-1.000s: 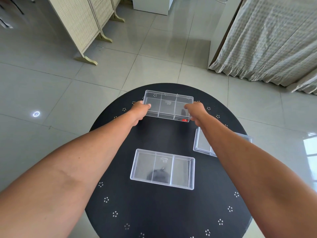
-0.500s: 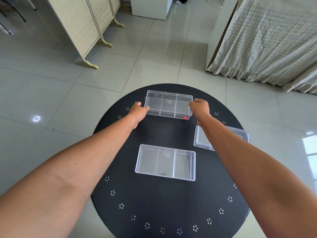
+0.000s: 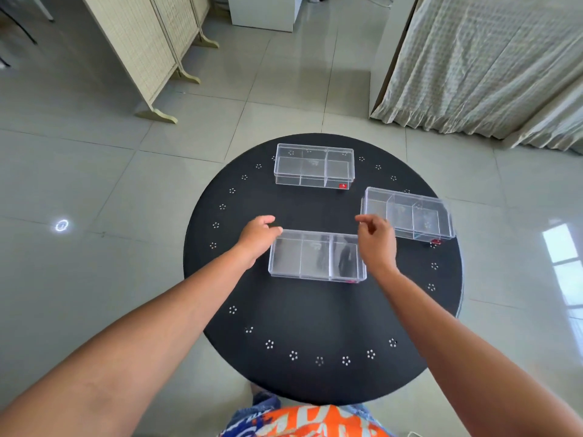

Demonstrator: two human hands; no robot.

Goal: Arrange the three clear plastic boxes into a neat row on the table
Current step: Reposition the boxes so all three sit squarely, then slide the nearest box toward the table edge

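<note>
Three clear plastic boxes with inner dividers lie on a round black table (image 3: 321, 323). The far box (image 3: 315, 169) stands alone near the table's back edge, with a red sticker on its front right corner. The right box (image 3: 408, 214) sits slightly skewed near the right rim. The near box (image 3: 316, 255) lies in the middle. My left hand (image 3: 259, 234) hovers at the near box's back left corner, fingers apart and empty. My right hand (image 3: 375, 236) is at its back right corner, fingers loosely curled, holding nothing.
The table has a ring of small white flower marks near its rim. A folding screen (image 3: 148, 48) stands on the tiled floor at the far left. A draped cloth (image 3: 492, 64) hangs at the far right, and a white cabinet (image 3: 263, 11) is at the back.
Both hands let go of the far box, which now rests at the table's back edge, and drew back toward me to the two back corners of the near box.
</note>
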